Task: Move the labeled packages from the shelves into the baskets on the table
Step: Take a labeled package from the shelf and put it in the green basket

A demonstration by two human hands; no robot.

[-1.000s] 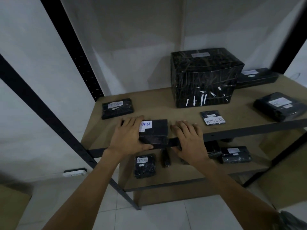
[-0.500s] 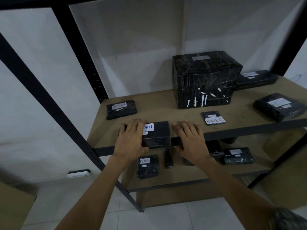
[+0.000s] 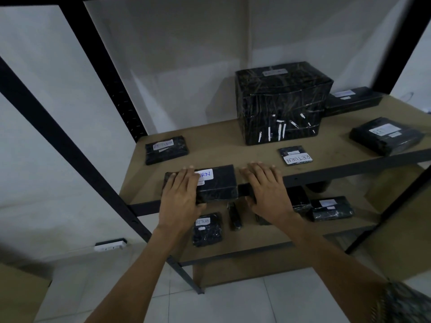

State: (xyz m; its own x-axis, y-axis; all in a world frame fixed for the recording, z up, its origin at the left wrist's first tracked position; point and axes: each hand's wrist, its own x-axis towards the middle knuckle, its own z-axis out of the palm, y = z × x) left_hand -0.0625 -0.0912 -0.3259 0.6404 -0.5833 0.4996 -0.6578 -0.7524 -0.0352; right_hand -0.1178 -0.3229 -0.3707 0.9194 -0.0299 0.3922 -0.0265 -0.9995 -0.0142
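Head view: the package (image 3: pixel 219 185) with a label ending "URN" lies at the front edge of the upper shelf (image 3: pixel 233 141), and the left hand (image 3: pixel 180 199) has its grip clamped on the package's left end, fingers laid over the top and thumb against the front face. The right hand (image 3: pixel 268 190) lies flat on the shelf edge just beside the package's right end, fingers apart and holding nothing. To lift it well, the right hand should probably close on the free end so the package comes off level (the wrap looks slick, so a one-ended hold may let it droop or slip), then draw it straight out over the front rail. On the same shelf stand a big box (image 3: pixel 282 103) at the back, a RETURN packet (image 3: pixel 166 149) at the left, a flat packet (image 3: pixel 295 155) nearer the middle, and two more parcels towards the right. The lower shelf (image 3: pixel 256 236) holds another RETURN bundle (image 3: pixel 207 229), a slim item (image 3: pixel 234 215) and a labelled pack (image 3: pixel 331 208). No baskets or table are in view.
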